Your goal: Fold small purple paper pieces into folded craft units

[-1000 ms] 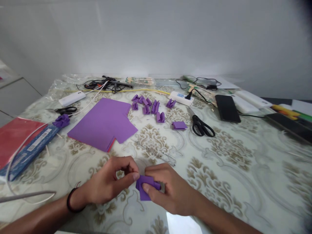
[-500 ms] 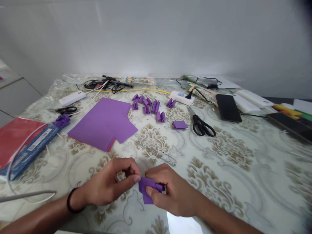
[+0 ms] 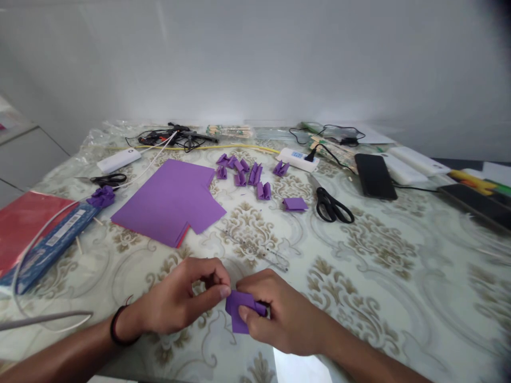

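Note:
A small purple paper piece (image 3: 237, 311) lies folded between my two hands near the table's front edge. My left hand (image 3: 181, 298) pinches its left corner with thumb and forefinger. My right hand (image 3: 279, 314) grips its right side, thumb pressed on top. Farther back lies a stack of purple sheets (image 3: 170, 202). Several small folded purple pieces (image 3: 243, 173) sit beyond it, with one flat folded square (image 3: 295, 204) to their right.
Black scissors (image 3: 333, 206) lie right of centre; a second pair (image 3: 106, 180) lies at the left. A phone (image 3: 375, 176), power strip (image 3: 297, 159), cables (image 3: 175, 137), a clear ruler (image 3: 255, 247) and red paper (image 3: 24, 223) spread over the patterned tablecloth (image 3: 379, 255).
Both hands stay in place on the purple piece; the fingers shift slightly as the fold is pressed. Nothing else has moved.

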Available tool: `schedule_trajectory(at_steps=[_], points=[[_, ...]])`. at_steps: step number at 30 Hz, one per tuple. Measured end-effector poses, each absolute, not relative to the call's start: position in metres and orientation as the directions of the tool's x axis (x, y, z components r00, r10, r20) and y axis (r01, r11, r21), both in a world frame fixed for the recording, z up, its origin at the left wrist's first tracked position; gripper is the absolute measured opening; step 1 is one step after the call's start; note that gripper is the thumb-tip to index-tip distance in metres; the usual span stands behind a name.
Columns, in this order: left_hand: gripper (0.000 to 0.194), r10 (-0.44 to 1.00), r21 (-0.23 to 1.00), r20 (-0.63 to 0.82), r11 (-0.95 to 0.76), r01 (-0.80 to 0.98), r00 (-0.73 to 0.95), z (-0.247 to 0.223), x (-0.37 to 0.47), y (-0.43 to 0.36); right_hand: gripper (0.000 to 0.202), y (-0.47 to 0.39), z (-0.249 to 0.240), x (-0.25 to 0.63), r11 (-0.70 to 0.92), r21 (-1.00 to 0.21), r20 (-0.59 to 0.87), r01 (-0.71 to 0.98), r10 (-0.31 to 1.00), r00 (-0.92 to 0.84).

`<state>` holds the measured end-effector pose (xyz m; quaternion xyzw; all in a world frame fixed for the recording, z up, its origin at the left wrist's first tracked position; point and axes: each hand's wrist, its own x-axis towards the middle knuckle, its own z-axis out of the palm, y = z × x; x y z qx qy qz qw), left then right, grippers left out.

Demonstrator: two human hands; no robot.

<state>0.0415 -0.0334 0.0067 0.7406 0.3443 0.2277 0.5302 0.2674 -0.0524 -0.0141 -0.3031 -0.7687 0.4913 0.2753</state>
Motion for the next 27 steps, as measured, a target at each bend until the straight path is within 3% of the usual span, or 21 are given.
schedule_trajectory(at_steps=[10,18,27], points=[[0.021,0.77,0.941,-0.013,-0.207,0.269,0.638,0.005,0.04,-0.0338,0.031,-0.0516,-0.0098,0.2687,0.353,-0.916,0.144,0.19,0.732,-0.666],[0.022,0.797,0.956,0.004,-0.181,0.232,0.604,0.0012,0.0392,-0.0339,0.028,-0.0533,-0.0119,0.2698,0.304,-0.917,0.077,0.258,0.77,-0.633],[0.02,0.753,0.957,-0.047,-0.154,0.245,0.657,0.0079,0.039,-0.033,0.03,-0.0523,-0.0099,0.2693,0.315,-0.931,0.116,0.184,0.732,-0.671]])
